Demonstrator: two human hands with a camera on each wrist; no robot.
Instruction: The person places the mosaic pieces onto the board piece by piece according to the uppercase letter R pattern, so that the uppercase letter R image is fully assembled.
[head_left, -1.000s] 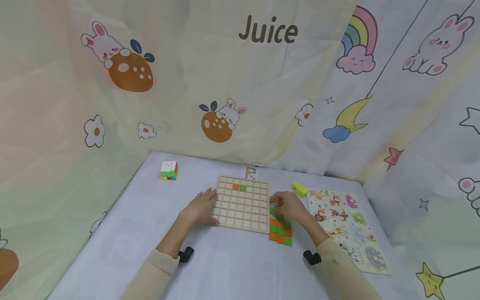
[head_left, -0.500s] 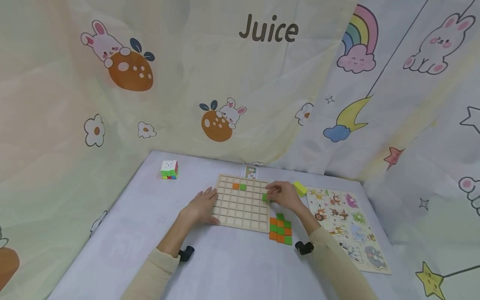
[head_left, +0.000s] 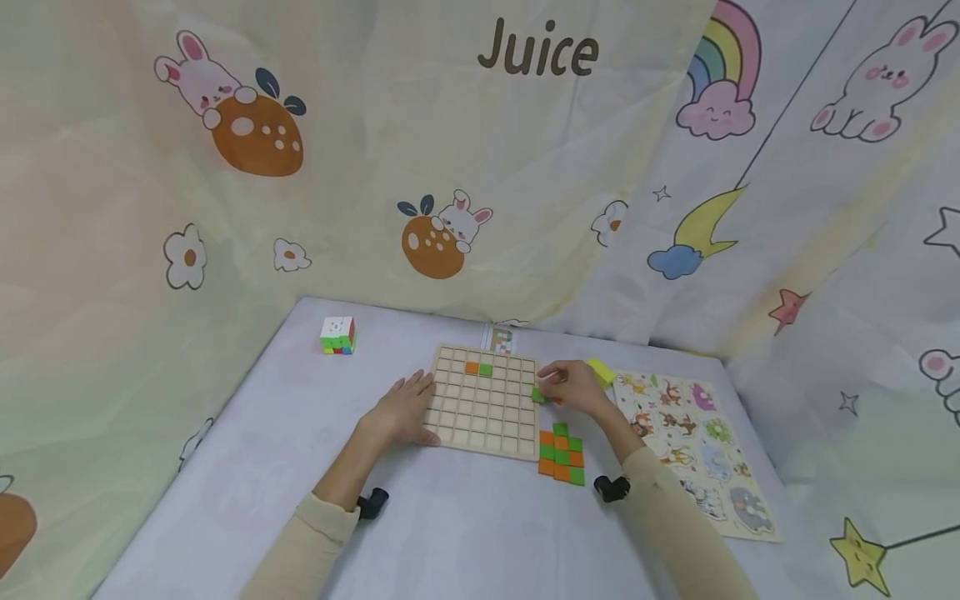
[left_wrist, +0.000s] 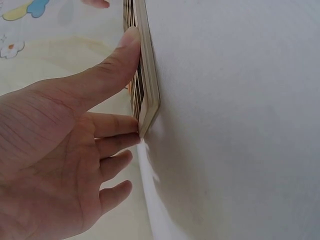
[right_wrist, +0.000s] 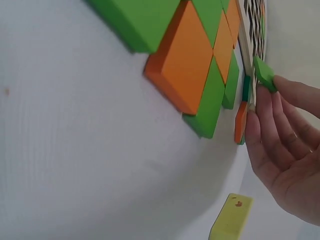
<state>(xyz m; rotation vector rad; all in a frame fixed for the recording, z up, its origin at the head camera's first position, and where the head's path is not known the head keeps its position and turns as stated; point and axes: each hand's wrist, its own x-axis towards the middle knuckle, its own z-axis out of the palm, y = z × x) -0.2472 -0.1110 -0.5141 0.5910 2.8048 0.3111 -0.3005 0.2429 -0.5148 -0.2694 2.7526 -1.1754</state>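
A wooden grid board [head_left: 483, 417] lies on the table with an orange tile [head_left: 472, 367] and a green tile [head_left: 486, 370] side by side in its far part. My left hand [head_left: 401, 410] rests along the board's left side; in the left wrist view its thumb [left_wrist: 117, 62] lies on the rim and its fingers are extended. Beside the board's right edge, my right hand [head_left: 573, 387] pinches another green tile [right_wrist: 265, 74] between thumb and fingers. Beneath that hand an orange tile [right_wrist: 241, 122] shows next to the board. Nearer me sits a patch of orange and green tiles [head_left: 562, 457].
A yellow block [head_left: 601, 373] stands behind my right hand. To the right lies an animal picture board [head_left: 693, 450]. A puzzle cube [head_left: 337, 335] sits at the far left, and a small pattern card [head_left: 501, 339] lies behind the grid board.
My right hand has gone from the tile patch to the board's right rim with a green tile, then shifted slightly right. My left hand has stayed against the board.
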